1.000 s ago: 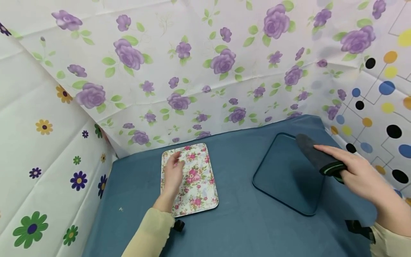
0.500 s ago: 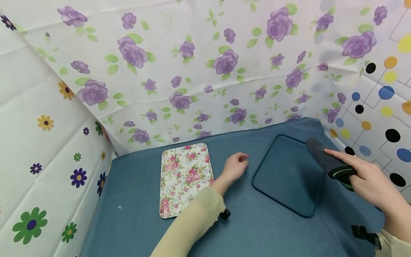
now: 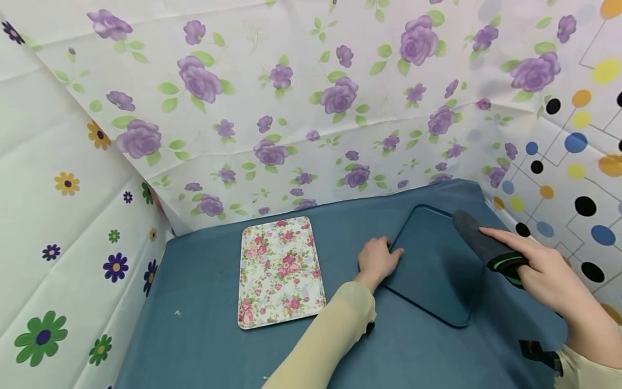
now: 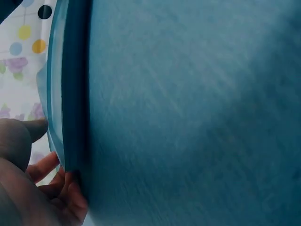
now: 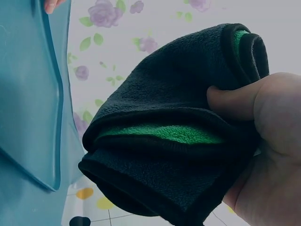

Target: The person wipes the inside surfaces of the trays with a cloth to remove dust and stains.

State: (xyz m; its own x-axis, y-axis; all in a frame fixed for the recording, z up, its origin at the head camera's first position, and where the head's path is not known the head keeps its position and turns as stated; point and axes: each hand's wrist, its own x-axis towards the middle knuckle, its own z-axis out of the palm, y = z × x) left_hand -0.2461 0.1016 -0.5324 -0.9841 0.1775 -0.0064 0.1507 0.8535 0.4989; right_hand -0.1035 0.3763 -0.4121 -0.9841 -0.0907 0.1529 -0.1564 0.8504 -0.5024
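A blue tray (image 3: pixel 432 265) lies on the blue cloth at the right. My left hand (image 3: pixel 379 260) grips its left rim; in the left wrist view the thumb is on one side of the tray edge (image 4: pixel 56 94) and the fingers curl at the other. My right hand (image 3: pixel 549 275) holds a folded dark grey cloth (image 3: pixel 478 237) above the tray's right side. The right wrist view shows the cloth's bright green inner face (image 5: pixel 164 132) between dark folds, with the thumb pressing on top. Some fingers behind the cloth are hidden.
A white tray with pink flowers (image 3: pixel 282 270) lies on the blue table cover (image 3: pixel 204 302) to the left. Fabric walls surround the table: purple roses (image 3: pixel 272 151) at the back, coloured dots (image 3: pixel 575 143) at the right, daisies (image 3: pixel 68 183) at the left.
My left hand has moved right from above the floral tray to the blue tray's left rim and taken hold of it. The right hand keeps the folded cloth in nearly the same place.
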